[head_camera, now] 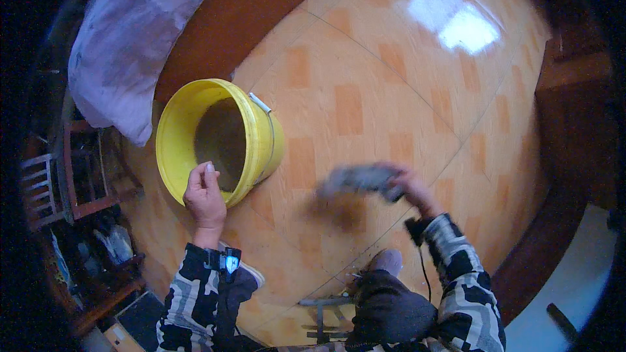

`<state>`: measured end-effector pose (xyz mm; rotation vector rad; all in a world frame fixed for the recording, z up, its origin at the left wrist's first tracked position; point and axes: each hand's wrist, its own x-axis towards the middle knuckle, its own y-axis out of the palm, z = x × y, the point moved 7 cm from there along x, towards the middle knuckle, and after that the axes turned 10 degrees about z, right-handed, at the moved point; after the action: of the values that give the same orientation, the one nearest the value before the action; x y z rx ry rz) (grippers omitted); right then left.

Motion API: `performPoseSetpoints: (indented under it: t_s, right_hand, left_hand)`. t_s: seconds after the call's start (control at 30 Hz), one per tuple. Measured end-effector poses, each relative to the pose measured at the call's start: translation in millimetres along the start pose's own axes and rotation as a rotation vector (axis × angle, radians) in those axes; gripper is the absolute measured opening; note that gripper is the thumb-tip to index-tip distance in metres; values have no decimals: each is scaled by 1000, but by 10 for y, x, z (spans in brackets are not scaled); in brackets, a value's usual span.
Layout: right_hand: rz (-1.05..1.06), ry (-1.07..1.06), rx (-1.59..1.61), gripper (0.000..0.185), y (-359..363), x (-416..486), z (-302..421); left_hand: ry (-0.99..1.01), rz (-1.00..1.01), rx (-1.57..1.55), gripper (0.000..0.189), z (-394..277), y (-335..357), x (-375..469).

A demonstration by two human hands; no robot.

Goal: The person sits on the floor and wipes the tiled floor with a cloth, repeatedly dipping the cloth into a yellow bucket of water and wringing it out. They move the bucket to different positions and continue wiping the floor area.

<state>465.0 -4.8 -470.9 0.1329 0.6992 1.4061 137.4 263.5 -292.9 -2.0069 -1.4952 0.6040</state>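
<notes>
A yellow plastic bucket (pixel 266 146) with a wire handle stands on the floor, tilted in this view, dark liquid or shade inside it. My left hand (pixel 204 195) is at the bucket's near rim, fingers curled with thumb against them; whether something small is between them I cannot tell. To the right, my right hand (pixel 413 188) grips one end of a blurred grey cloth-like thing (pixel 362 178), held above the tiled floor.
The floor (pixel 352 107) has wood-pattern tiles; small debris lies near my feet. At upper left a pale cloth (pixel 127 49) hangs over brown furniture. Shelves with shoes (pixel 112 244) stand at lower left. Brown furniture (pixel 572 146) edges the right side.
</notes>
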Motion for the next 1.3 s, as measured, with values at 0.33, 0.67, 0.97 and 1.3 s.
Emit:
performPoseSetpoints:
  t_s: [0.33, 0.67, 0.97, 1.3]
  right_hand:
    - [-1409, 128, -648, 15, -2846, -303, 680]
    - [-217, 139, -1618, 38, -686, 2370, 787]
    - [807, 225, -1410, 41, 1241, 710, -1417]
    - [356, -134, -1456, 31, 1022, -434, -1544]
  left_hand:
    - [64, -25, 47, 19, -154, 5, -24]
    - [96, -32, 77, 17, -140, 36, 9]
    - [87, -32, 151, 20, -148, 39, 20]
    - [-15, -14, 157, 24, 123, -92, 66]
